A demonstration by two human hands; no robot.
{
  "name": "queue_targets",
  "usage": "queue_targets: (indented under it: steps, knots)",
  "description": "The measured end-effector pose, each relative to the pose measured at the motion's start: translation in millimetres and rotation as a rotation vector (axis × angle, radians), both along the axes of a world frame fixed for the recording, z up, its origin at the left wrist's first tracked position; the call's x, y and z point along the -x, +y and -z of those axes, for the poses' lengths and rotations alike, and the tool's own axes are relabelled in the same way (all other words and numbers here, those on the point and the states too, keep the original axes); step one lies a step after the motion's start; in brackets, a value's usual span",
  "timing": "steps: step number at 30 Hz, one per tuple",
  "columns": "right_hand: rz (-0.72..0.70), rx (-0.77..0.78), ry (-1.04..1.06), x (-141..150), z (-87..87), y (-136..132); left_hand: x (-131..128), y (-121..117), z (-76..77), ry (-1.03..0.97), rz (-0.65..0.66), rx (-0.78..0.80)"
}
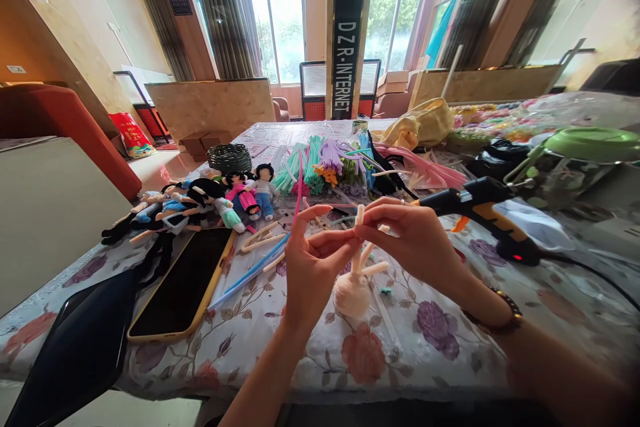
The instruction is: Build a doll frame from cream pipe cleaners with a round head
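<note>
Between my two hands is a cream pipe-cleaner doll body (351, 295), its round part hanging low over the flowered cloth and its stems pointing up and to the right. My left hand (315, 257) pinches an upright cream stem between thumb and fingers, with the index finger raised. From the other side, my right hand (403, 233) grips the same stem near its top with closed fingertips. A hot glue gun (480, 213) with a glowing red light lies just beyond my right hand. Loose blue pipe cleaners (255, 271) and bent cream pipe cleaners (260, 238) rest left of my left hand.
A yellow-cased phone (183, 283) and a dark glossy panel (80, 340) lie at the left. Behind them are several pipe-cleaner dolls (200, 203) and a dark woven basket (230, 158). Coloured pipe-cleaner bundles (320, 163) fill the middle back. The glue gun's cord (595, 267) runs right.
</note>
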State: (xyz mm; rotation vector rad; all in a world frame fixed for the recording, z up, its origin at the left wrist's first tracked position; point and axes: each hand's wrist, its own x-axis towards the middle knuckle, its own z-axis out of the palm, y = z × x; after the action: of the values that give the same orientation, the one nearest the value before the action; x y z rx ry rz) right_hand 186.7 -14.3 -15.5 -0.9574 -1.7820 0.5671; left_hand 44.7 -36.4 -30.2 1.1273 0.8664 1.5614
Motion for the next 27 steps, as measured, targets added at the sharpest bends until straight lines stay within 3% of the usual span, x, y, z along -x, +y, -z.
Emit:
queue_targets:
  steps: [4, 13, 18, 22, 27]
  knots:
    - [0.049, -0.045, 0.027, 1.9, 3.7, 1.5, 1.7, 2.3, 1.3, -0.005, 0.007, -0.007]
    - [-0.183, 0.140, 0.116, -8.5, 3.2, 15.3, 2.7, 7.1, 5.7, -0.011, 0.058, -0.027]
    - [-0.177, 0.119, 0.068, -7.0, 2.9, 11.6, 2.6, 7.8, 5.3, 0.000, 0.086, 0.003]
    - [-0.158, 0.074, 0.067, -6.8, 0.6, 7.8, 3.2, 10.2, 7.7, 0.000, 0.168, 0.033]
    - [-0.271, 0.132, 0.133, -7.7, -1.5, 7.9, 3.2, 11.2, 10.0, -0.018, 0.259, 0.038]
